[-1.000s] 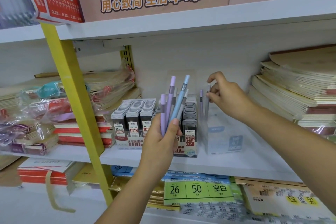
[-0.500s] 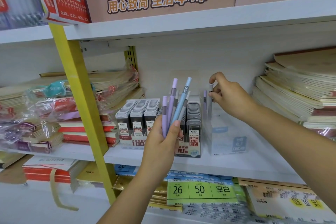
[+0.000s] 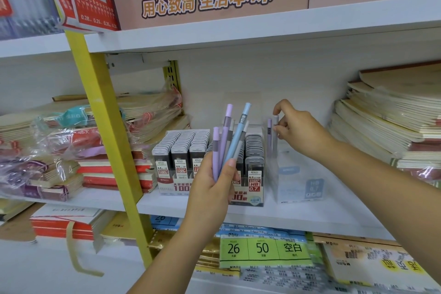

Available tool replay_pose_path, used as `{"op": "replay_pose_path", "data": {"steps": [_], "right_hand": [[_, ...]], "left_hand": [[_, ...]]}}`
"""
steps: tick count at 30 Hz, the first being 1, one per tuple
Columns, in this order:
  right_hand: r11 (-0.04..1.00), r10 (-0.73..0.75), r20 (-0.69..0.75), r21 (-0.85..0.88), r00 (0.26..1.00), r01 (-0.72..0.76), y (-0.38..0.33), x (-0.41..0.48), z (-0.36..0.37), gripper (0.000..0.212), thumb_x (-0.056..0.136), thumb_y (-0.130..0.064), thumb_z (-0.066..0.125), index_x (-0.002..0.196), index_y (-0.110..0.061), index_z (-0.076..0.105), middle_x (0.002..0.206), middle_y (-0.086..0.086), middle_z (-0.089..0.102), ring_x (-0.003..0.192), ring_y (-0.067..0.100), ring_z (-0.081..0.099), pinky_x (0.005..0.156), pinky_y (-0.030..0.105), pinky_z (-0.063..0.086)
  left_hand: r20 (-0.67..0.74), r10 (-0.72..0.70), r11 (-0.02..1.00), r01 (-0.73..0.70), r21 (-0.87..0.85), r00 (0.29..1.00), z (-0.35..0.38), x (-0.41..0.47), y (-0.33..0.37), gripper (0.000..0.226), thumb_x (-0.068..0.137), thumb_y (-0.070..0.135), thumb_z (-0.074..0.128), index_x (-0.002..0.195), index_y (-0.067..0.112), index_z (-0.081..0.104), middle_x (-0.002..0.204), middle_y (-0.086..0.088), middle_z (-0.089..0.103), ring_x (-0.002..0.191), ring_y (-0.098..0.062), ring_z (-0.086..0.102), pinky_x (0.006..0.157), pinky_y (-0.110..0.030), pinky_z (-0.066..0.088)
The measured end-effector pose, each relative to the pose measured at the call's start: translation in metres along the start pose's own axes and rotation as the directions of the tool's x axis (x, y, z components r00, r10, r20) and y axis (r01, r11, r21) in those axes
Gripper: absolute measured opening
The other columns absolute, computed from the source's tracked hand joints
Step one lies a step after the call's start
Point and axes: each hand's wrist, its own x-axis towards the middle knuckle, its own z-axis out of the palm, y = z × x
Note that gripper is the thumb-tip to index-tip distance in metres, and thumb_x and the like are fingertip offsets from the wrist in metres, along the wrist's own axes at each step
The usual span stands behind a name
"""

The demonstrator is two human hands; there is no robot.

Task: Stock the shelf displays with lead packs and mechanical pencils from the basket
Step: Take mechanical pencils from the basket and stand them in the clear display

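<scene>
Right fingers (image 3: 284,105) pinch pencil (image 3: 275,142), left hand (image 3: 212,188) grips bundle (image 3: 235,143)

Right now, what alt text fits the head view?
A right hand holds a grey pencil upright in a clear box on a white shelf, beside a lilac pencil. The left hand grips a bunch of pencils in front of rows of lead packs.

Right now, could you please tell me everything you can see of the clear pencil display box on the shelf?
The clear display box looks like thin transparent plastic, with a pale blue label on its front. It stands upright on the white shelf, just right of the lead pack display. Two pencils stand at its back left, a purple pencil and a grey pencil; the right hand pinches the grey one. Otherwise it looks nearly empty.
</scene>
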Motion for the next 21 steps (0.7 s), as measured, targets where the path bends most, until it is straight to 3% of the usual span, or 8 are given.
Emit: {"op": "replay_pose_path", "data": {"steps": [3, 5, 8, 12, 14, 17, 19, 21], "right_hand": [[0.999, 0.031, 0.018, -0.01, 0.999, -0.031, 0.0, 0.002, 0.001, 0.02, 0.092, -0.01, 0.059, 0.103, -0.019, 0.046, 0.077, 0.002, 0.064, 0.07, 0.018, 0.061, 0.058, 0.026, 0.046], [0.998, 0.048, 0.048, -0.039, 0.998, -0.046, -0.001, 0.002, 0.001, 0.015, 0.092, -0.009, 0.059, 0.103, -0.016, 0.05, 0.082, 0.008, 0.066, 0.072, 0.021, 0.06, 0.059, 0.027, 0.045], [0.996, 0.068, 0.034, -0.061, 0.997, -0.066, -0.003, -0.004, -0.005, 0.023, 0.094, -0.01, 0.057, 0.116, -0.013, 0.055, 0.099, 0.008, 0.067, 0.09, 0.026, 0.063, 0.07, 0.027, 0.043], [0.997, 0.054, -0.185, -0.049, 0.981, -0.064, -0.002, -0.042, -0.026, 0.039, 0.096, -0.03, 0.055, 0.134, -0.022, 0.051, 0.134, 0.004, 0.053, 0.119, 0.021, 0.051, 0.095, 0.03, 0.041], [0.986, 0.154, -0.076, -0.05, 0.985, -0.158, 0.004, -0.074, -0.033, 0.047, 0.092, -0.04, 0.056, 0.137, -0.035, 0.045, 0.153, -0.001, 0.03, 0.137, 0.02, 0.034, 0.105, 0.032, 0.032], [0.953, 0.3, 0.27, -0.05, 0.915, -0.298, 0.011, -0.113, -0.026, 0.071, 0.085, -0.043, 0.064, 0.144, -0.049, 0.025, 0.16, -0.016, -0.004, 0.145, 0.014, 0.016, 0.104, 0.025, 0.025], [0.956, 0.286, 0.237, 0.002, 0.928, -0.295, 0.013, -0.126, -0.016, 0.065, 0.087, -0.039, 0.066, 0.142, -0.045, 0.032, 0.159, -0.011, 0.009, 0.14, 0.013, 0.029, 0.101, 0.021, 0.028], [0.968, 0.245, 0.07, 0.04, 0.967, -0.248, 0.01, -0.13, -0.007, 0.043, 0.089, -0.033, 0.067, 0.126, -0.04, 0.049, 0.145, -0.009, 0.037, 0.121, 0.011, 0.048, 0.093, 0.022, 0.036]], "left_hand": [[-0.002, -0.007, 1.0, 0.007, 0.003, 1.0, 0.0, 0.0, 0.0, 0.012, 0.101, 0.029, 0.052, 0.103, 0.02, 0.059, 0.069, 0.006, 0.059, 0.047, -0.006, 0.042, 0.043, -0.016, 0.036], [-0.002, -0.017, 1.0, 0.017, -0.008, 1.0, 0.002, 0.0, 0.0, 0.011, 0.102, 0.028, 0.052, 0.104, 0.02, 0.059, 0.07, 0.005, 0.059, 0.047, -0.006, 0.042, 0.043, -0.016, 0.036], [0.0, -0.03, 0.999, 0.03, -0.023, 1.0, 0.003, -0.001, 0.001, 0.011, 0.102, 0.027, 0.051, 0.106, 0.021, 0.06, 0.069, 0.005, 0.059, 0.047, -0.006, 0.041, 0.043, -0.016, 0.035], [0.008, -0.029, 0.999, 0.029, -0.037, 1.0, 0.004, -0.003, 0.003, 0.011, 0.102, 0.027, 0.051, 0.106, 0.022, 0.06, 0.07, 0.005, 0.059, 0.047, -0.006, 0.04, 0.043, -0.016, 0.035], [0.008, -0.021, 0.999, 0.022, -0.041, 1.0, 0.004, -0.003, 0.003, 0.012, 0.102, 0.027, 0.051, 0.107, 0.021, 0.06, 0.07, 0.005, 0.06, 0.046, -0.006, 0.041, 0.043, -0.016, 0.035], [0.007, -0.013, 0.999, 0.014, -0.048, 1.0, 0.005, -0.005, 0.005, 0.012, 0.103, 0.027, 0.051, 0.106, 0.02, 0.06, 0.069, 0.006, 0.06, 0.046, -0.006, 0.041, 0.042, -0.016, 0.035], [0.006, -0.013, 0.998, 0.014, -0.054, 1.0, 0.006, -0.007, 0.005, 0.012, 0.103, 0.027, 0.05, 0.104, 0.021, 0.06, 0.069, 0.007, 0.059, 0.047, -0.007, 0.04, 0.042, -0.017, 0.035], [0.008, -0.012, 0.999, 0.012, -0.035, 1.0, 0.006, -0.01, 0.005, 0.011, 0.102, 0.029, 0.051, 0.102, 0.022, 0.06, 0.069, 0.007, 0.06, 0.047, -0.008, 0.04, 0.043, -0.018, 0.035]]}}
